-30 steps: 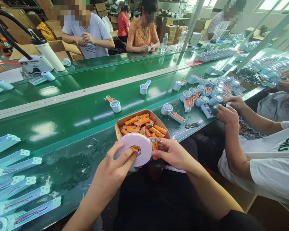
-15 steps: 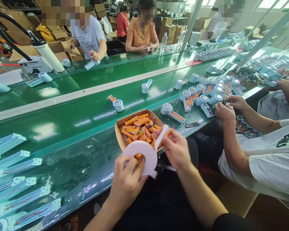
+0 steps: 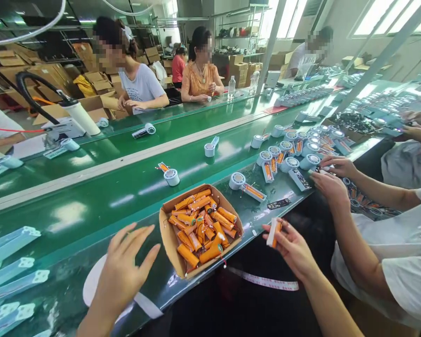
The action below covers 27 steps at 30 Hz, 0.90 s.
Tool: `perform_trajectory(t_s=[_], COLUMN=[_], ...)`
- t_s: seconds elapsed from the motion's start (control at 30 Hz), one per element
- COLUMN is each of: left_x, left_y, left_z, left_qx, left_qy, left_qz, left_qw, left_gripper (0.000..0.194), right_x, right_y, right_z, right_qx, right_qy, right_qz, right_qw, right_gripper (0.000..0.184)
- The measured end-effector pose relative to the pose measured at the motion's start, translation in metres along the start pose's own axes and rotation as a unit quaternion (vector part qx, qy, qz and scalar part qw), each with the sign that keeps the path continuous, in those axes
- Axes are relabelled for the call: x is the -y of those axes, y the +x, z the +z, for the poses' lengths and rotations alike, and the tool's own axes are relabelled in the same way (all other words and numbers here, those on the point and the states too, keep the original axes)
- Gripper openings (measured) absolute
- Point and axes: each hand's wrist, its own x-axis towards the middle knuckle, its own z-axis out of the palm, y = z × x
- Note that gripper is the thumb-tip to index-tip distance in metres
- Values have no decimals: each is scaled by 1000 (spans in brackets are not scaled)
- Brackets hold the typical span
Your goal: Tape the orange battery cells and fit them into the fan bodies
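Observation:
My left hand (image 3: 124, 269) is open, fingers spread, just above a white roll of tape (image 3: 92, 281) lying on the bench. The roll's loose end (image 3: 148, 305) sticks out toward the bench edge, and my hand hides part of the roll. Between the fingers of my right hand (image 3: 296, 255) is an orange battery (image 3: 278, 232) with a strip of white tape along its side. A cardboard box (image 3: 169, 248) full of orange batteries with thin wires stands between my hands.
Pale blue fan bodies (image 3: 14, 276) lie in a row at the left. More fans (image 3: 237, 181) and a black circuit board (image 3: 279, 204) are on the right. A printed tape strip (image 3: 266, 282) hangs below the bench edge. A co-worker's hands (image 3: 333, 178) work close by.
The tape roll has gone from my left hand to the bench at the left, and that hand has opened. My right hand moved right and down, with the taped battery in it.

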Motion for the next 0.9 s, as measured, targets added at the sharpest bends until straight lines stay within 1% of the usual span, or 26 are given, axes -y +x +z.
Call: perform_trajectory(t_s=[0.03, 0.07, 0.1, 0.17, 0.2, 0.23, 0.27, 0.33, 0.37, 0.43, 0.47, 0.53, 0.6, 0.7, 0.8, 0.9], left_x=[-10, -19, -28, -43, -51, -58, -65, -76, -81, -85, -86, -85, -83, -82, -86, -91], left_y=[36, 75, 116, 194, 228, 259, 285, 321, 332, 342, 343, 341, 337, 333, 333, 335], left_z=[6, 14, 25, 56, 75, 95, 115, 155, 173, 202, 214, 228, 233, 232, 229, 229], left_qx=[26, 66, 120, 248, 293, 313, 313, 306, 301, 298, 295, 288, 278, 265, 250, 231], left_qy=[-19, -32, -43, -45, -20, 12, 22, 31, 28, 23, 19, 10, 3, 2, 0, -8], left_qz=[18, 24, 25, 12, 3, -5, -12, -23, -30, -43, -48, -47, -35, -26, -36, -64], left_qw=[999, 997, 991, 968, 956, 950, 949, 951, 953, 953, 954, 957, 960, 964, 968, 971], left_gripper=[40, 43, 47, 54, 59, 64, 68, 74, 75, 74, 72, 68, 62, 53, 57, 58], right_x=[-7, -11, -14, -20, -22, -26, -29, -38, -41, -46, -47, -44, -39, -34, -35, -41], right_y=[0, 0, 1, 5, 7, 9, 10, 12, 12, 13, 14, 16, 19, 23, 21, 15], right_z=[-9, -17, -23, -32, -34, -36, -37, -39, -40, -43, -44, -46, -46, -42, -36, -31], right_qx=[6, 14, 21, 20, 13, 3, -8, -27, -35, -46, -50, -48, -33, -16, -20, -18], right_qy=[-3, -6, -6, 4, 12, 19, 23, 24, 23, 21, 21, 24, 26, 36, 45, 44], right_qz=[20, 36, 45, 41, 33, 22, 11, -4, -10, -16, -16, -15, -2, 5, -20, -35], right_qw=[1000, 999, 999, 999, 999, 1000, 1000, 999, 999, 999, 998, 998, 999, 999, 999, 998], right_gripper=[60, 60, 59, 60, 62, 63, 64, 65, 65, 64, 64, 64, 64, 62, 61, 60])
